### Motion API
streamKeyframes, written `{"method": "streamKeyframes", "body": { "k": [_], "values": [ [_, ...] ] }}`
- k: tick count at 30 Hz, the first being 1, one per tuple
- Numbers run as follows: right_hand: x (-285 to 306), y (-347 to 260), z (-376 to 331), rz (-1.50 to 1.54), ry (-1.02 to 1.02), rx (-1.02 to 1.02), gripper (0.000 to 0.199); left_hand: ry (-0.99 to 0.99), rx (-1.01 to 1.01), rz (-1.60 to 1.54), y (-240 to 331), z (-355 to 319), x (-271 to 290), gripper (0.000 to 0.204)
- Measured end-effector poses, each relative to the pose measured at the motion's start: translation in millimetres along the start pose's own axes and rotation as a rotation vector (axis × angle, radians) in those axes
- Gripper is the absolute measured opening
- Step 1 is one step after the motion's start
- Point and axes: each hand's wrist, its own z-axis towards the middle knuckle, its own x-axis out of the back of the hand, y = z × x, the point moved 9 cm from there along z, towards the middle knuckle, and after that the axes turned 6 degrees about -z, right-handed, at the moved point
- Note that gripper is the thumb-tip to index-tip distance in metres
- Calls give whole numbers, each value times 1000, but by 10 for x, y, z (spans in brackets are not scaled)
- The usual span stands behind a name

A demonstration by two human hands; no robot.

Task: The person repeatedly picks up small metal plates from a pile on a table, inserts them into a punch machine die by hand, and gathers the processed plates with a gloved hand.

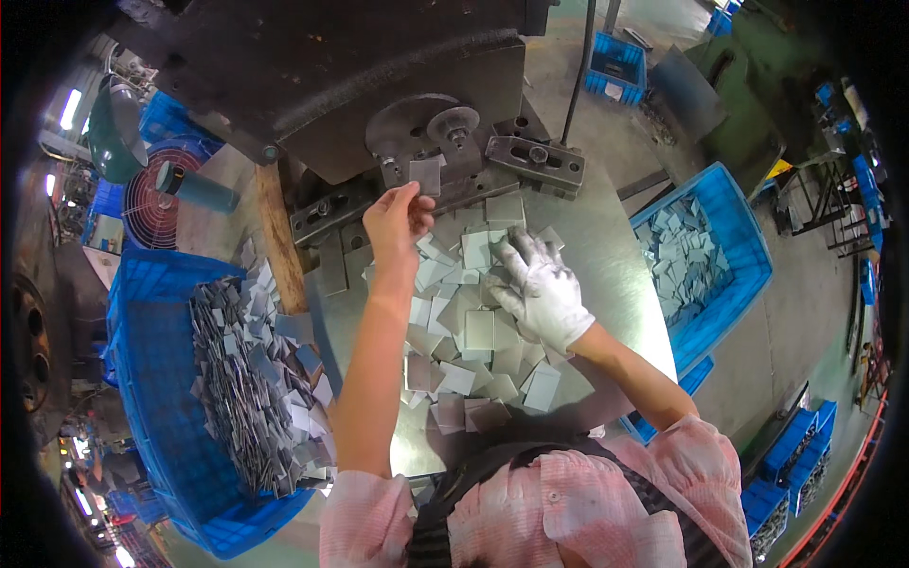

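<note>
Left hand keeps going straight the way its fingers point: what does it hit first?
Probably the small grey square plate at the press die, just beyond the left hand fingertips. They look nearly touching; depth is unclear.

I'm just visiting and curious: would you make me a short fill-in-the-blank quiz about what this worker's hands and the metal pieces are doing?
1. The right hand wears a white ____.
2. The bare left hand pinches one square metal plate in front of the dark ____.
3. The right hand rests on the pile of grey plates lying on the metal ____.
4. More plates fill the ____-coloured crates on both sides.

Missing words: glove; press machine; table; blue
</note>
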Motion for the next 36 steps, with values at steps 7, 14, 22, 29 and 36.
{"method": "streamKeyframes", "body": {
  "k": [7, 14, 22, 29, 36],
  "values": [
    [640, 107, -103, 274, 292, 2, 33, 86, 93, -161, -231, 172, -174, 12],
    [596, -62, -200, 498, 236, 10, 27, 150, 53, -260, -219, 127, -186, 17],
    [759, 499, -359, 683, 389, -155, 20, -13, 7, 167, 79, -276, 234, 24],
    [664, 870, -525, 747, 406, -340, 14, -208, -619, 1188, 180, -660, -28, 28],
    [367, 518, 95, 820, 202, -281, 17, -244, -728, 1460, -106, -659, -303, 35]
  ]
}}
